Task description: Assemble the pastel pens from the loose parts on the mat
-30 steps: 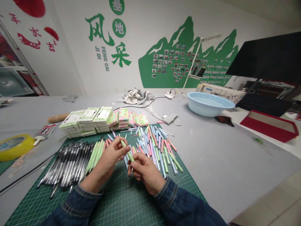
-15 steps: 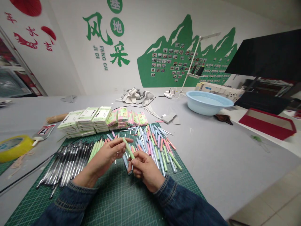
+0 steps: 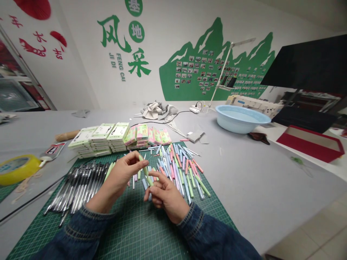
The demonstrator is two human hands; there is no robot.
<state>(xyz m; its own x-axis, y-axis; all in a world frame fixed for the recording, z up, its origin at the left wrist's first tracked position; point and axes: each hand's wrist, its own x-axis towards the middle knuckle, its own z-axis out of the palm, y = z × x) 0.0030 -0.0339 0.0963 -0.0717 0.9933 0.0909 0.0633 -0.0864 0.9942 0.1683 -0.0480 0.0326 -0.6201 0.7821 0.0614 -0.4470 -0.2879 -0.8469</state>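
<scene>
A light green pen (image 3: pixel 145 170) is held slantwise above the cutting mat (image 3: pixel 141 231), between my two hands. My left hand (image 3: pixel 119 178) pinches its upper part between thumb and fingers. At the lower end, my right hand (image 3: pixel 170 198) grips it with thumb and fingertips, the other fingers loosely curled. A blue pen part shows by the right fingers; I cannot tell whether they touch it. Behind the hands spread loose pastel pens and pen parts (image 3: pixel 187 169) in pink, blue, purple and green. Clear pens with black ends (image 3: pixel 78 186) lie in a row at left, beside several green pens (image 3: pixel 109 169).
Stacked white-green boxes (image 3: pixel 99 137) and pink-green boxes (image 3: pixel 142 134) stand behind the mat. Yellow tape (image 3: pixel 32 166), a glue tube (image 3: pixel 52 151) and a black cable lie left. Farther back are crumpled cloth (image 3: pixel 155 110), a blue basin (image 3: pixel 238 124) and a red box (image 3: pixel 309 144).
My left hand has closed its thumb and fingers on the upper part of the green pen, where its fingers were more stretched out before. The pen now stands a little steeper.
</scene>
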